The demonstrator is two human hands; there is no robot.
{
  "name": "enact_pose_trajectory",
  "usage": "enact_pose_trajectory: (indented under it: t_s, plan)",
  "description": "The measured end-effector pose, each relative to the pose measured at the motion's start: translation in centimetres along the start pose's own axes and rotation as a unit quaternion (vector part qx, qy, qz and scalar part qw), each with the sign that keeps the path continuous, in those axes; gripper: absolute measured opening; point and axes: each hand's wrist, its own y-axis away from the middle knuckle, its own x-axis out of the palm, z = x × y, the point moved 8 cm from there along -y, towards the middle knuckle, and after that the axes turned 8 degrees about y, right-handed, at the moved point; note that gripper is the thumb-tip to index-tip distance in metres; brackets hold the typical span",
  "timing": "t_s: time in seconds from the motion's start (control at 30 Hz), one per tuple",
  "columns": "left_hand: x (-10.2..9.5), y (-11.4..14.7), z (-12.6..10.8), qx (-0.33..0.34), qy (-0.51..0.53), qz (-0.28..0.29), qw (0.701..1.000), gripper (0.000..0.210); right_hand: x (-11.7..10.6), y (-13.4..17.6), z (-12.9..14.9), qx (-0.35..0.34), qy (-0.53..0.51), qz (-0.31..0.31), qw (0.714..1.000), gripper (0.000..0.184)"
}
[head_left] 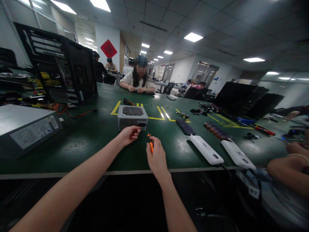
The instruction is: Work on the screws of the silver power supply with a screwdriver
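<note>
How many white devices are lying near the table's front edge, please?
2: one white device to the right of the right hand with the screwdriver, the other white device farther right, towards another person's arm. That arm could hide more.

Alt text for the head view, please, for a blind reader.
The right hand points an orange-handled screwdriver at a metal power supply, the left hand close to its front, on a green table. A black computer case stands at left.

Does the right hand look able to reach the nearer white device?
Probably yes: nothing stands between the right hand and that white device, though the hand holds an orange-handled screwdriver.
</note>
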Motion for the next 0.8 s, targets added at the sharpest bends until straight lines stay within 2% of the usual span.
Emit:
enact_pose_trajectory:
  t_s: [0.27, 0.37, 0.57, 0.8]
  plan:
    - [0.0, 0.0, -0.1, 0.01, 0.007, 0.0, 1.0, 0.012, -0.5, -0.4, 0.7, -0.049, 0.123, -0.039, 0.99, 0.027]
    - [0.0, 0.1, -0.2, 0.01, 0.01, -0.004, 1.0, 0.011, -0.7, -0.4, 0.5, -0.042, 0.112, -0.041, 0.992, 0.028]
    - [-0.1, 0.2, -0.4, 0.013, 0.021, -0.016, 1.0, 0.01, -0.9, -0.7, -0.5, 0.025, 0.053, -0.023, 0.998, 0.023]
    - [-0.5, 0.0, -0.4, 0.008, 0.038, -0.02, 0.999, 0.014, -0.6, -0.4, 0.2, -0.012, 0.044, -0.02, 0.999, 0.027]
